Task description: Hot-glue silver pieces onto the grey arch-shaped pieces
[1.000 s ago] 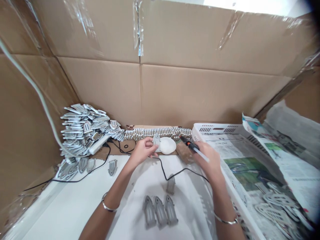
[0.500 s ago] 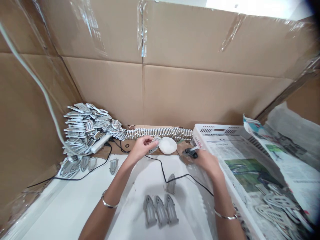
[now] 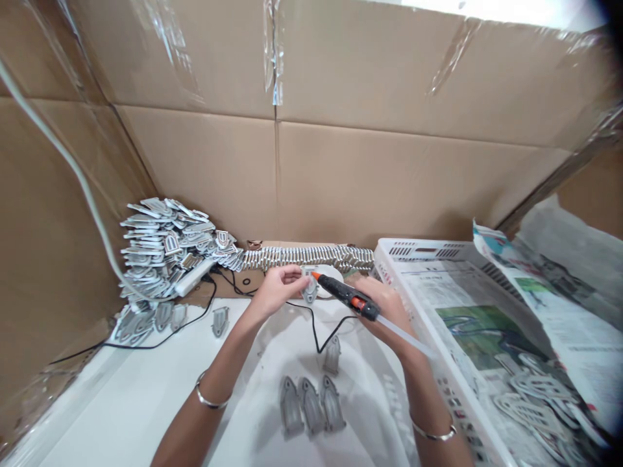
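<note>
My left hand (image 3: 282, 288) pinches a small grey arched piece (image 3: 309, 289) upright in front of a white round dish (image 3: 329, 280). In my right hand (image 3: 382, 299) is a black and orange glue gun (image 3: 348, 295), its orange tip touching or very near the piece's upper part. A clear glue stick (image 3: 403, 334) sticks out of the gun's back end. Nearer to me, three grey arched pieces (image 3: 311, 405) lie side by side on the white table (image 3: 195, 395), with another single piece (image 3: 332, 355) just beyond them.
A large pile of grey pieces (image 3: 165, 246) stands at the back left beside a white power strip (image 3: 195, 279). A row of pieces (image 3: 306, 256) lines the cardboard wall (image 3: 341, 181). Right of me is a white basket (image 3: 406, 285) with newspaper and pieces. A black cable (image 3: 316, 331) crosses the table.
My right hand has brought the glue gun up and left, turning its tip to the held piece. My left hand has turned the piece more upright. The black cable has shifted.
</note>
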A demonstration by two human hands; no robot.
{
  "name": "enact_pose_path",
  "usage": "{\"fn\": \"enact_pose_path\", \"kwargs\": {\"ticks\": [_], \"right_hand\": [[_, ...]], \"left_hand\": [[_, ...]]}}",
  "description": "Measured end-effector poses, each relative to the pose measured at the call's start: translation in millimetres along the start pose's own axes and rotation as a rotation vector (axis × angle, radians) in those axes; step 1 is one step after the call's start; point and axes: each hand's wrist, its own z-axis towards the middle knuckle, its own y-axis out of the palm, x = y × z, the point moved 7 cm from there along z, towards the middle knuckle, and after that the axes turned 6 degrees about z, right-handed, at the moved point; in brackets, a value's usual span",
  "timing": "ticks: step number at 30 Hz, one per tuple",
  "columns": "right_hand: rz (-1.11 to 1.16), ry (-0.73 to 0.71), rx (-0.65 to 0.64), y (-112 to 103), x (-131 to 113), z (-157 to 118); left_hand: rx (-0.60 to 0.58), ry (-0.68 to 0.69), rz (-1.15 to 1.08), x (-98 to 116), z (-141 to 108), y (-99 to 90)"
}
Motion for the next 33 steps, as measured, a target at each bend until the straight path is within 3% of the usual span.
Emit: {"fn": "enact_pose_path", "kwargs": {"ticks": [14, 18, 21, 24, 26, 30, 33], "right_hand": [[-0.151, 0.021, -0.005, -3, -5, 4], [-0.305, 0.289, 0.012, -14, 28, 0], [-0.428, 0.580, -0.174, -5, 62, -9], [-0.471, 0.765, -0.389, 14, 87, -19], [-0.487, 0.827, -0.474, 23, 97, -24], [-0.522, 0.838, -0.493, 25, 103, -27], [-0.514, 0.814, -0.468, 21, 100, -26]], "left_hand": [[0.005, 0.026, 0.057, 2, -1, 1.2], [0.009, -0.012, 0.045, -7, 3, -4.7], [0.051, -0.081, 0.019, -21, 6, -16.7], [0.128, -0.134, 0.069, -35, 2, -44.0], [0.198, -0.174, 0.150, -47, -8, -73.3], [0.349, -0.310, 0.322, -76, -43, -143.5], [0.409, -0.376, 0.368, -94, -67, -179.8]]}}
